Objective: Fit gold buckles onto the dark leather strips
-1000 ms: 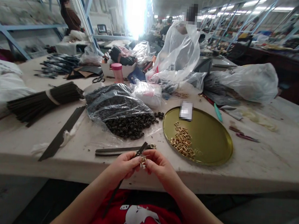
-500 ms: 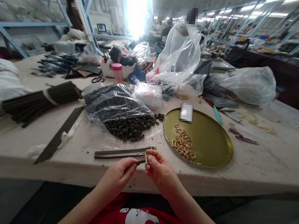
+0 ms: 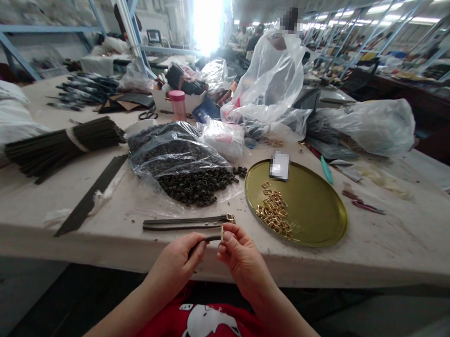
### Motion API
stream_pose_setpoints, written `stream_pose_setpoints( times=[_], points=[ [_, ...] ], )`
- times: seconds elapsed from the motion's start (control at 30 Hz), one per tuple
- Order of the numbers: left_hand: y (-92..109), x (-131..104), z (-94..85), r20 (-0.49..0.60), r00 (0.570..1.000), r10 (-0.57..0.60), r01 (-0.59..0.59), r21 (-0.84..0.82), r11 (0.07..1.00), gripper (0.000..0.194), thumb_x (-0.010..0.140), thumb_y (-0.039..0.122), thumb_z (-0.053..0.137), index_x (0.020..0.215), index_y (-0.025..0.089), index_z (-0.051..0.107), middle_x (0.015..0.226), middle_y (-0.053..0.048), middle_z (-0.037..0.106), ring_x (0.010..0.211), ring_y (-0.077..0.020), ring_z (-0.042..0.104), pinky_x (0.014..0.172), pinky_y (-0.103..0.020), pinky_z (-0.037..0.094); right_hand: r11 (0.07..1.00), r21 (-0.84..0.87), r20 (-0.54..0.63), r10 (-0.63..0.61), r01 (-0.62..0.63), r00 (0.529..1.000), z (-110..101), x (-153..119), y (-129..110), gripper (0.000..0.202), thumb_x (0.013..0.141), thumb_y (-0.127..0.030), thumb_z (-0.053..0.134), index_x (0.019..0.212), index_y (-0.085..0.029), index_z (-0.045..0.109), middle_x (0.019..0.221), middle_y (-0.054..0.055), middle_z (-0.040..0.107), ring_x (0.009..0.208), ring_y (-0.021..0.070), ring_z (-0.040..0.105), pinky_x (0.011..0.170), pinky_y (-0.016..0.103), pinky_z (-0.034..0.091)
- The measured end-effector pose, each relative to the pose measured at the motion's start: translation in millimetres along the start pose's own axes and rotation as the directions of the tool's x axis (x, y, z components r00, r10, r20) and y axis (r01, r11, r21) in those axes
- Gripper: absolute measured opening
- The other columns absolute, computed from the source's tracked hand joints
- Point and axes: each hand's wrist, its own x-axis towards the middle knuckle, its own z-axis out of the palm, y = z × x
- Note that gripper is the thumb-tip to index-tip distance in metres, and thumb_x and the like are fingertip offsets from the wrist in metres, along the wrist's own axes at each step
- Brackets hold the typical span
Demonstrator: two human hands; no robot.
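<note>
My left hand (image 3: 182, 255) is closed on a dark strap (image 3: 213, 237) near the table's front edge. Between the fingertips of my right hand (image 3: 242, 252) is a gold buckle (image 3: 222, 233), which touches the strap's end. Just behind my hands lie dark straps (image 3: 183, 220), one with a gold buckle (image 3: 229, 218) at its right end. Many small dark loops (image 3: 196, 187) spill from a clear plastic bag (image 3: 160, 148). To the right, a round gold tray (image 3: 318, 211) holds a heap of gold buckles (image 3: 274, 210).
A tied bundle of dark strips (image 3: 65, 144) and a flat dark strip (image 3: 92, 197) lie at the left. Behind stand a pink jar (image 3: 177, 105) and plastic bags (image 3: 273, 79). Small scissors (image 3: 367, 205) rest right of the tray. A person is partly visible beyond.
The view has shifted slightly. More of the strap shows between my hands, and my left hand sits slightly further left of the buckle.
</note>
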Motion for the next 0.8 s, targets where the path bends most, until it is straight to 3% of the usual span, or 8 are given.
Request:
stream_pose_setpoints(
  times=[0.17,0.5,0.7,0.8],
  points=[
    [-3,-7,0.2,-0.021,1.000,-0.013,0.013,-0.017,1.000,0.027,0.088,0.031,0.036,0.090,0.019,0.060,0.081,-0.002,0.064,0.075,-0.0176,0.057,0.069,-0.025,0.041,1.000,0.022,0.009,-0.011,0.011,1.000,-1,-3,1,0.032,0.058,-0.027,0.076,0.084,-0.019,0.059,0.060,-0.006,0.052,0.051,0.0046,0.049,0.051,0.017,0.046],
    [2,-1,8.2,0.025,0.997,0.067,-0.067,0.011,0.998,0.024,0.088,0.027,0.037,0.098,0.020,0.057,0.095,-0.005,0.063,0.087,-0.0194,0.056,0.078,-0.029,0.041,0.993,0.018,0.061,0.118,-0.120,0.991,-3,-5,16,0.031,0.060,-0.026,0.076,0.085,-0.017,0.059,0.062,-0.005,0.056,0.050,0.0036,0.050,0.051,0.016,0.045],
    [4,2,6.5,0.084,0.996,-0.019,0.034,-0.184,0.982,0.012,0.085,0.022,0.042,0.090,0.016,0.051,0.082,-0.002,0.062,0.075,-0.0160,0.056,0.069,-0.025,0.042,1.000,0.014,0.092,-0.020,0.019,0.996,-3,-1,13,0.023,0.066,-0.028,0.071,0.078,-0.018,0.055,0.056,-0.006,0.053,0.048,0.0041,0.047,0.050,0.017,0.042],
    [2,2,4.8,0.126,0.992,-0.008,0.039,-0.249,0.968,0.012,0.086,0.022,0.041,0.084,0.016,0.051,0.077,0.000,0.060,0.072,-0.0146,0.054,0.067,-0.024,0.041,0.998,-0.060,0.109,-0.011,0.017,0.994,-5,0,15,0.023,0.068,-0.031,0.069,0.080,-0.017,0.054,0.057,-0.006,0.053,0.049,0.0054,0.048,0.049,0.018,0.041]
  ],
)
